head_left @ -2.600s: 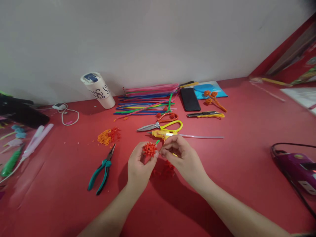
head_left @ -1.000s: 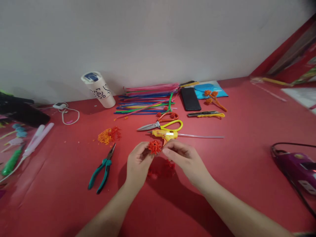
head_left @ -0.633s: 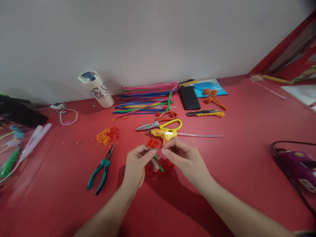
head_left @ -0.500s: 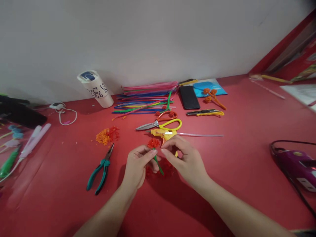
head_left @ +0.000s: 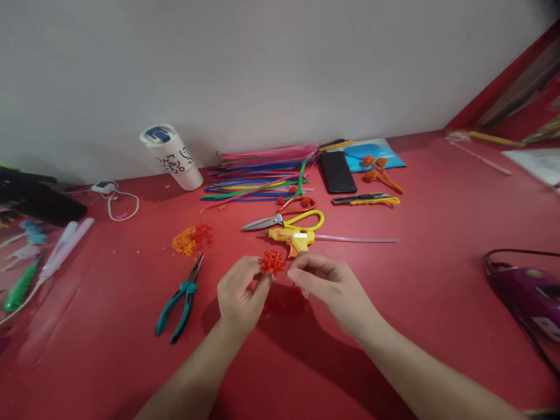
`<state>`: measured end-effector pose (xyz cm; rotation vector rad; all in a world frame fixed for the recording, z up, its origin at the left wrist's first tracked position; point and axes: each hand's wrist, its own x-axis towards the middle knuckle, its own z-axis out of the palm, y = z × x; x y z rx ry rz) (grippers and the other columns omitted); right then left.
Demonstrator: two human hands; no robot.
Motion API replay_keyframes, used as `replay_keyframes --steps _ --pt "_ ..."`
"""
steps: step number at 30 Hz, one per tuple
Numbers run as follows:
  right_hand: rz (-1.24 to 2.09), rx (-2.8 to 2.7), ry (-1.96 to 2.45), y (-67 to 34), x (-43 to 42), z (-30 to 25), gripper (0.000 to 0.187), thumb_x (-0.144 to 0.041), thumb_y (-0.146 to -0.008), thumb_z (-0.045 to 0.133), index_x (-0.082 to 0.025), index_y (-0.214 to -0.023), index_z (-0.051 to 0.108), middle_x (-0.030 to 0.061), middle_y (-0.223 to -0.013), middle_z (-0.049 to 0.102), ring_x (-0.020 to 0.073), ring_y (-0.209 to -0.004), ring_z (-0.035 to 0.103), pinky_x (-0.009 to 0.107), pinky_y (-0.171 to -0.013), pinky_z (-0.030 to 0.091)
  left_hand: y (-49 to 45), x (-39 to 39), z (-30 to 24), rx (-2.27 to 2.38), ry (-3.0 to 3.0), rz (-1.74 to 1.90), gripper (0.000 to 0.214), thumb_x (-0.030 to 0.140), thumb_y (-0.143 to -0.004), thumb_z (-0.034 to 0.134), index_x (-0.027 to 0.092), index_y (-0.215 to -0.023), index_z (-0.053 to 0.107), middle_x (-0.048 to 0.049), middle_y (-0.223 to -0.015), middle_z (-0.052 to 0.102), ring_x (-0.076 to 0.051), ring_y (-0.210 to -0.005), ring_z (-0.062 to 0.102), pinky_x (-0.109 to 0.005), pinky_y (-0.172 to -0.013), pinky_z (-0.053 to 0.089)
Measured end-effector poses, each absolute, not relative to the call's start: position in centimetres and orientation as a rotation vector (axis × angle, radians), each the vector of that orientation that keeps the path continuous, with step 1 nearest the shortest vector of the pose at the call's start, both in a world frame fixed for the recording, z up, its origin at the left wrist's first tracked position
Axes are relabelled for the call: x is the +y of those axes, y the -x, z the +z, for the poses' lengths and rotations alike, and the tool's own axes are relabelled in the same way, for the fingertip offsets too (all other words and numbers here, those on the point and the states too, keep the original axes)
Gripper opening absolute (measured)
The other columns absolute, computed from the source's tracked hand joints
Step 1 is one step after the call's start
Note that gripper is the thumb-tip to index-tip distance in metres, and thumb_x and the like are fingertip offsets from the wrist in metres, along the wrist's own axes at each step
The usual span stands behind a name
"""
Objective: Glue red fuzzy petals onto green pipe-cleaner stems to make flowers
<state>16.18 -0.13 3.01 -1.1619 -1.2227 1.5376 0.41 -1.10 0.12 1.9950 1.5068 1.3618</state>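
A small red pipe-cleaner flower (head_left: 272,262) is pinched between the fingertips of my left hand (head_left: 240,294), a little above the red table (head_left: 394,303). My right hand (head_left: 326,283) is closed just right of the flower, fingertips at its edge; what it grips, if anything, I cannot make out. The flower's green stem is hidden behind my fingers. Red pipe-cleaner scraps (head_left: 284,303) lie on the table under my hands. A yellow glue gun (head_left: 292,237) lies just behind the flower.
Yellow-handled scissors (head_left: 284,220), teal pliers (head_left: 180,298), an orange-red scrap pile (head_left: 191,238), a bundle of coloured pipe cleaners (head_left: 262,175), a black phone (head_left: 338,171), a utility knife (head_left: 365,200), a white cup (head_left: 171,156), and a purple device (head_left: 527,291) at right.
The flower has been turned between my fingers: its green stem showed below my left hand half a second ago and is now hidden. My right hand closed in toward the flower.
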Motion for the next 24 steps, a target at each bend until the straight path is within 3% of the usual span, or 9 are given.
replay_keyframes --steps 5,9,14,19,24 --pt "1.710 -1.079 1.163 -15.6 -0.4 2.2 0.019 -0.034 -0.065 0.069 -0.017 -0.070 0.062 -0.0023 -0.063 0.057 0.0078 -0.050 0.045 0.020 -0.047 0.038 -0.3 -1.0 -0.1 1.570 -2.053 1.396 0.013 0.015 -0.075 0.054 0.019 -0.067 0.063 -0.0024 -0.066 0.066 -0.013 -0.061 0.060 -0.022 -0.060 0.048" --pt "1.691 -1.058 1.193 -15.5 -0.4 1.9 0.022 -0.037 -0.066 0.068 -0.018 -0.065 0.059 -0.0041 -0.057 0.051 0.0070 -0.046 0.040 0.021 -0.045 0.034 -0.7 -0.8 0.0 1.612 -1.531 1.328 0.011 0.022 -0.071 0.061 0.019 -0.061 0.058 0.0021 -0.054 0.060 -0.009 -0.045 0.052 -0.020 -0.046 0.043" --pt "1.361 -1.274 1.219 -15.8 0.2 1.8 0.012 -0.029 -0.072 0.063 -0.019 -0.069 0.058 -0.0027 -0.063 0.054 0.0103 -0.056 0.048 0.024 -0.054 0.039 -1.2 -0.4 0.1 1.354 -0.876 1.207 0.017 0.027 -0.069 0.064 0.017 -0.060 0.054 0.0032 -0.052 0.062 -0.004 -0.029 0.041 -0.016 -0.033 0.032" --pt "0.885 -1.577 1.212 -16.1 0.3 1.4 0.003 -0.020 -0.079 0.057 -0.021 -0.077 0.059 -0.0002 -0.072 0.056 0.0132 -0.066 0.053 0.025 -0.060 0.043 -1.5 -0.4 0.5 1.256 -0.760 1.128 0.020 0.026 -0.066 0.067 0.014 -0.056 0.053 0.0026 -0.048 0.060 -0.002 -0.026 0.039 -0.014 -0.030 0.026" --pt "0.495 -1.850 1.070 -16.3 0.1 1.3 0.011 -0.015 -0.084 0.053 -0.021 -0.089 0.060 0.0040 -0.079 0.057 0.0147 -0.071 0.055 0.027 -0.064 0.046 -1.8 -0.6 0.4 1.280 -0.799 1.091 0.021 0.028 -0.065 0.067 0.015 -0.056 0.052 0.0040 -0.045 0.057 -0.003 -0.025 0.039 -0.015 -0.029 0.026"
